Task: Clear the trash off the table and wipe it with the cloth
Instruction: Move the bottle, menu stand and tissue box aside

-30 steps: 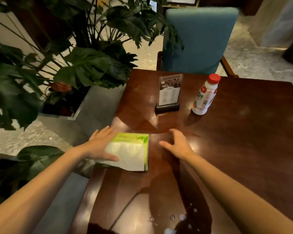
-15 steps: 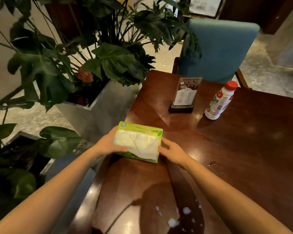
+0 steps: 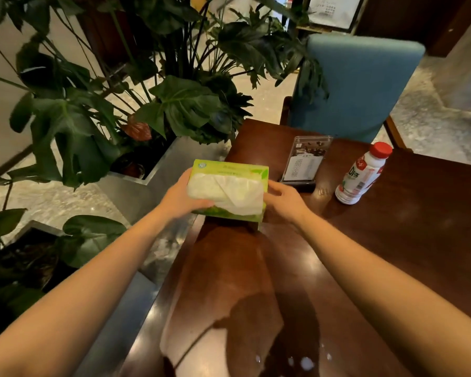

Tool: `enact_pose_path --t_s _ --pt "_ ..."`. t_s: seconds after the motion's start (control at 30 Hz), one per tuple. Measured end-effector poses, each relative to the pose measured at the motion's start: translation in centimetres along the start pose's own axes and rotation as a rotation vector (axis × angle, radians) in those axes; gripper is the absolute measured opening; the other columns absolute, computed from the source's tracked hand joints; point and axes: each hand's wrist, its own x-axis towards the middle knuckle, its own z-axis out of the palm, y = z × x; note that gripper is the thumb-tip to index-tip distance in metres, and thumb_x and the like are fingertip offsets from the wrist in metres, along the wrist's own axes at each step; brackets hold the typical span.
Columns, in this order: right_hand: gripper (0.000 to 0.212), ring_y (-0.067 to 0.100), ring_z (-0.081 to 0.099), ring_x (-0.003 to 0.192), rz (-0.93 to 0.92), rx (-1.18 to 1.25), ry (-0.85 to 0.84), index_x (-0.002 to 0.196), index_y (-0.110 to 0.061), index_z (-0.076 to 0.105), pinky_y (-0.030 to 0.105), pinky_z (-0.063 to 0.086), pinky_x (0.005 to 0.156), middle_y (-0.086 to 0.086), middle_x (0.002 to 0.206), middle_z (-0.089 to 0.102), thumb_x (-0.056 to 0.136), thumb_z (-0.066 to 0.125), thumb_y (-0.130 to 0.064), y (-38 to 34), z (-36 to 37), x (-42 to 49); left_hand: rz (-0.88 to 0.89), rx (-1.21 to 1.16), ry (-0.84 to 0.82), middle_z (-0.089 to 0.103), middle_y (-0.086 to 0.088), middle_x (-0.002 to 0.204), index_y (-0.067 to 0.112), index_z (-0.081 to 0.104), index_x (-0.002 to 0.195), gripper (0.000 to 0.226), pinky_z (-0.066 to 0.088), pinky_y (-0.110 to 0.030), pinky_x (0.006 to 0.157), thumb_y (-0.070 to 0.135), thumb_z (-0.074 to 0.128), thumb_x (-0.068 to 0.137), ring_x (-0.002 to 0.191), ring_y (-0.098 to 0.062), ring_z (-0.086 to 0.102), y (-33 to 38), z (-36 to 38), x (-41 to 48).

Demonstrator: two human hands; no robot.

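A green tissue pack (image 3: 229, 191) with white tissue showing on top is held above the left edge of the dark wooden table (image 3: 392, 240). My left hand (image 3: 181, 198) grips its left end, thumb along the front edge. My right hand (image 3: 284, 202) holds the right end, fingers curled against its side. A white plastic bottle with a red cap (image 3: 362, 175) stands upright at the far side of the table. White liquid drops (image 3: 302, 361) lie on the near part of the tabletop.
A clear menu stand (image 3: 305, 164) on a black base stands beyond the pack. A blue chair (image 3: 359, 88) faces the far table edge. Large leafy plants in metal planters (image 3: 136, 186) crowd the left side of the table.
My right hand came onto the pack's right end. Both hands lifted the pack off the table and tilted its top toward me. The view shifted left and up.
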Motion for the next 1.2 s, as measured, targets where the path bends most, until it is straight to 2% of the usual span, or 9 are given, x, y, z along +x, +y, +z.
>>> enact_pose_path --t_s 0.13,0.3,0.37,0.4,0.47,0.53,0.63,0.77,1.2 --pt "0.038 0.012 0.057 0.099 -0.006 0.042 0.006 0.129 -0.013 0.054 0.006 0.051 0.064 -0.005 0.112 0.059 0.091 0.056 -0.009 -1.0 -0.6 3.1 -0.002 0.044 -0.017 0.042 0.002 0.141 0.021 0.029 0.141 0.116 0.035 -0.030 0.096 0.059 0.074 0.040 0.125 -0.015 0.042 0.1 0.0 3.8" --pt "0.033 0.007 0.059 0.078 0.046 0.151 0.034 0.128 -0.015 0.054 0.009 0.047 0.049 0.000 0.107 0.061 0.097 0.041 -0.013 -0.6 -0.5 6.7 -0.005 0.002 -0.014 0.043 0.000 0.140 0.018 0.032 0.139 0.106 0.034 -0.027 0.094 0.045 0.083 0.051 0.122 -0.012 0.042 -1.1 0.9 8.4" --pt "0.033 0.013 0.062 0.084 0.090 0.211 0.059 0.125 -0.019 0.056 0.018 0.054 0.059 0.001 0.108 0.064 0.096 0.039 -0.019 -0.4 -0.3 8.3 0.002 -0.019 -0.010 0.044 0.001 0.138 0.015 0.033 0.139 0.092 0.032 -0.025 0.092 0.024 0.085 0.063 0.120 -0.010 0.041 -1.3 1.3 10.2" --pt "0.034 0.016 0.064 0.093 0.111 0.224 0.071 0.123 -0.022 0.057 0.027 0.057 0.072 0.001 0.112 0.065 0.095 0.039 -0.025 -0.5 -0.1 8.8 0.002 -0.022 -0.011 0.044 0.002 0.135 0.015 0.033 0.139 0.089 0.032 -0.024 0.092 0.019 0.083 0.066 0.119 -0.009 0.041 -1.4 1.5 11.1" --pt "0.042 0.021 0.060 0.109 0.132 0.208 0.091 0.122 -0.027 0.057 0.044 0.050 0.097 0.001 0.122 0.063 0.088 0.038 -0.045 0.4 -0.2 9.9 -0.014 -0.039 -0.035 0.045 0.004 0.131 0.016 0.034 0.138 0.088 0.034 -0.026 0.092 0.019 0.084 0.065 0.118 -0.010 0.042 -1.6 1.9 12.4" --pt "0.048 0.020 0.056 0.117 0.095 0.133 0.085 0.128 -0.027 0.051 0.045 0.044 0.105 0.001 0.129 0.059 0.088 0.042 -0.051 1.4 -0.3 10.7 -0.033 -0.068 -0.068 0.048 0.005 0.131 0.019 0.035 0.137 0.092 0.038 -0.029 0.094 0.027 0.086 0.060 0.120 -0.013 0.045 -1.9 2.2 13.4" --pt "0.047 0.023 0.053 0.121 0.058 -0.005 0.129 0.138 -0.020 0.040 0.043 0.043 0.105 0.003 0.134 0.055 0.093 0.052 -0.031 1.7 -0.3 10.8 -0.057 -0.077 -0.103 0.050 0.004 0.130 0.021 0.036 0.137 0.092 0.041 -0.026 0.092 0.027 0.086 0.060 0.121 -0.015 0.048 -2.2 2.8 14.4" --pt "0.052 0.022 0.050 0.123 0.023 -0.125 0.193 0.142 -0.019 0.036 0.033 0.038 0.102 0.003 0.137 0.053 0.093 0.053 -0.024 2.6 -0.3 11.4 -0.063 -0.093 -0.097 0.049 0.008 0.121 0.017 0.035 0.137 0.083 0.039 0.003 0.067 0.014 0.081 0.068 0.110 -0.007 0.047 -2.4 3.5 14.8" --pt "0.056 0.026 0.046 0.129 0.003 -0.271 0.188 0.141 -0.014 0.034 0.032 0.037 0.101 0.005 0.141 0.048 0.093 0.054 -0.032 2.2 -0.5 10.0 -0.081 -0.052 -0.087 0.050 0.009 0.120 0.022 0.038 0.135 0.066 0.041 -0.013 0.072 0.030 0.071 0.079 0.112 -0.013 0.049 -0.6 2.7 13.1"
